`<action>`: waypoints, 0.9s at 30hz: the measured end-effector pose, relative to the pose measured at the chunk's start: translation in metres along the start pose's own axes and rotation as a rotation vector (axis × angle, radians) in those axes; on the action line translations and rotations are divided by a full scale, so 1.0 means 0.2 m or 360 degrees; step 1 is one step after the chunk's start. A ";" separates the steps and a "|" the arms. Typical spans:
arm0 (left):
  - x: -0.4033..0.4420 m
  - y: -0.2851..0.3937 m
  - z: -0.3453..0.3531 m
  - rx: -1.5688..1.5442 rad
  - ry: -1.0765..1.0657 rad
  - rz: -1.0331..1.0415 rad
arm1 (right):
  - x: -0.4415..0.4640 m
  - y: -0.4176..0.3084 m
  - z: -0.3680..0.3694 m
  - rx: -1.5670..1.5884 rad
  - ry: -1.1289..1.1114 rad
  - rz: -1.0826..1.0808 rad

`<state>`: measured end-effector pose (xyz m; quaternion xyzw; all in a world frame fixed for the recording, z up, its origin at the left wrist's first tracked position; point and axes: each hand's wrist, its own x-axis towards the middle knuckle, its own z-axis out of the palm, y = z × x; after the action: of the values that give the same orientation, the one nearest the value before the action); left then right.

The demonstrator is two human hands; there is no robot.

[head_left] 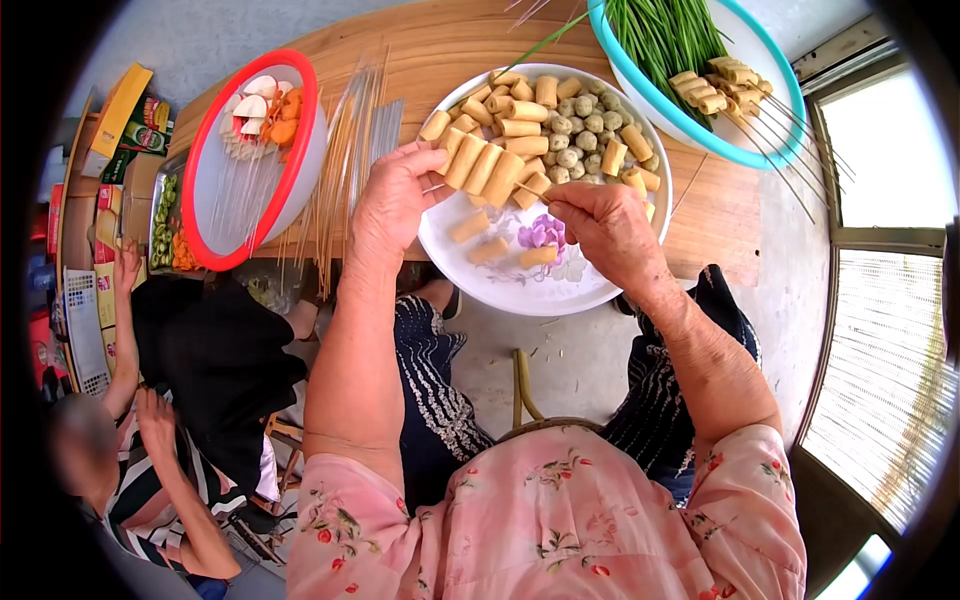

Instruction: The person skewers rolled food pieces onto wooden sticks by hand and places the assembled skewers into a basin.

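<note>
- We see the left hand [398,195] raised at the left side of a white tray [600,295], its thumb and fingers closed on the end of a row of four tan rolls [483,172].
- Opposite, the right hand [608,228] turns its back up to us, thumb and forefinger pinching a thin stick [531,190] that emerges from the row's right end.
- The left forearm runs almost straight forward; the right slants inward, both coming from pink flowered sleeves [745,490].
- The row hangs between the two hands above the tray, where loose rolls [520,128] and grey-green balls [590,120] lie heaped.
- We lose the stick inside the rolls, and the right hand's remaining fingers fold out of view beneath its palm; we cannot tell how they lie.
- At upper right, the picture's edge cuts off a blue-rimmed basin [780,70] bearing skewered rolls [738,90] and long green stalks [660,50].
- At left sits a second person [165,480], head blurred; we cannot make out what that person's hands are doing.
</note>
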<state>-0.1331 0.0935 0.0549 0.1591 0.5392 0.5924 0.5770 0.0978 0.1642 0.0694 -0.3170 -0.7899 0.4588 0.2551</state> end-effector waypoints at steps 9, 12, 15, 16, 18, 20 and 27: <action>0.04 -0.02 0.02 -0.0490 0.0049 0.0056 | 0.00 -0.04 0.01 0.0062 0.0012 0.0077; 0.06 -0.04 0.02 -0.0520 0.0036 0.0114 | 0.00 -0.04 0.01 0.0134 0.0011 0.0153; 0.07 -0.06 0.02 -0.0616 0.0010 0.0074 | -0.01 -0.02 0.01 0.0208 -0.0002 0.0188; 0.07 -0.05 0.02 -0.0600 0.0011 0.0074 | -0.01 -0.02 0.01 0.0229 -0.0009 0.0211; 0.06 -0.06 0.03 -0.0570 0.0010 0.0069 | -0.01 -0.01 0.01 0.0271 -0.0021 0.0261; 0.06 -0.05 0.04 -0.0541 -0.0001 0.0058 | -0.01 -0.01 0.01 0.0295 -0.0030 0.0254; 0.05 -0.05 0.04 -0.0499 -0.0011 0.0066 | 0.00 -0.02 0.01 0.0539 -0.0080 0.0501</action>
<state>-0.1244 0.1028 0.0458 0.0801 0.4347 0.6806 0.5842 0.0949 0.1621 0.0718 -0.3776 -0.6484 0.6267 0.2102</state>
